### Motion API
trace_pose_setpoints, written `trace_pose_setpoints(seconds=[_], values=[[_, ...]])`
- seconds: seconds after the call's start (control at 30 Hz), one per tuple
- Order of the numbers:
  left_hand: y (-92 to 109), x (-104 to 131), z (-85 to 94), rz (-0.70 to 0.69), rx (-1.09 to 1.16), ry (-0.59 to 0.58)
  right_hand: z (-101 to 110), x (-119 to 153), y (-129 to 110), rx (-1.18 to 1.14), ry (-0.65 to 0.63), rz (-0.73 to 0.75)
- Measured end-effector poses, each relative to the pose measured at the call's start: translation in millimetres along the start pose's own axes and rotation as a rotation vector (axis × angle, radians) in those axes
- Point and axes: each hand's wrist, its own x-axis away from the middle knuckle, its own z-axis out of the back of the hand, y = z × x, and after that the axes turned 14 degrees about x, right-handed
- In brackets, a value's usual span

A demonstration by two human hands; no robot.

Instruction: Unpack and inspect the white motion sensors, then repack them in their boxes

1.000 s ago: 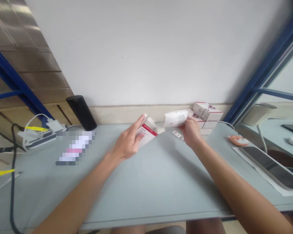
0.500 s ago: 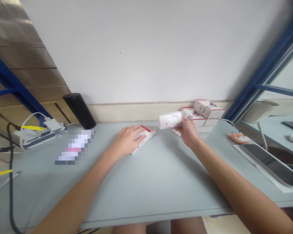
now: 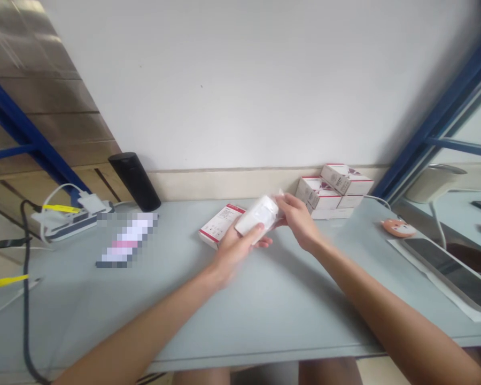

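One wrapped white device [image 3: 257, 216] was above the table [image 3: 208, 321], the left hand [image 3: 233, 248] grasping its near end, the right hand [image 3: 300, 215] pinching the clear wrapper [image 3: 281, 193] at the other. Just left lay a red-and-white box [image 3: 221, 222]; farther right, similar boxes [image 3: 336, 192] stood stacked.

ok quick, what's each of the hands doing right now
Left hand: closed, holding the white device, thumb on top.
Right hand: closed, fingers pinching the clear wrap at its far end.
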Motion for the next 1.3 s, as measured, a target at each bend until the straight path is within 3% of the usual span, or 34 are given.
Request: trace_pose_setpoints(seconds=[0.1,0.2,0.4,0.47,0.53,0.6,0.67,0.8,0.87,0.97,1.07,1.2,1.3], values=[[0.3,-1.2,2.4,0.098,0.216,-0.007,4.9,-0.3,-7.0,0.171,0.086,0.153],[1.6,-4.2,6.6,0.178,0.292,-0.029,15.4,-7.5,-7.2,0.187,0.19,0.23],[8.1,-4.9,9.3,0.178,0.309,-0.047,40.3,-23.7,8.6,0.388,0.776,0.496],[13.9,-5.0,9.3,0.137,0.358,-0.082,43.7,-26.4,14.4,0.475,0.896,0.614],[20.5,-5.4,9.1,0.118,0.37,-0.11,42.1,-27.4,20.0,0.57,0.915,0.738],[26.2,-6.3,9.2,0.119,0.344,-0.105,35.9,-26.6,25.7,0.692,0.812,0.822],[29.7,-7.6,9.4,0.125,0.319,-0.072,27.4,-24.7,32.2,0.828,0.6,0.836],[30.3,-10.9,9.2,0.157,0.339,-0.034,14.4,-20.2,44.8,1.043,0.053,0.71],[29.6,-12.1,8.3,0.172,0.37,-0.032,12.4,-18.7,47.7,1.07,-0.126,0.645],[28.9,-12.4,6.6,0.168,0.4,-0.015,13.2,-17.8,43.4,0.958,-0.138,0.595],[27.1,-11.2,6.3,0.167,0.419,-0.002,13.0,-16.2,32.1,0.659,-0.1,0.496],[20.5,-8.8,8.7,0.221,0.374,-0.037,3.7,-9.4,21.5,0.199,-0.287,0.22],[15.3,-6.8,9.3,0.228,0.309,-0.07,-7.4,-3.1,21.1,0.043,-0.302,0.083]])
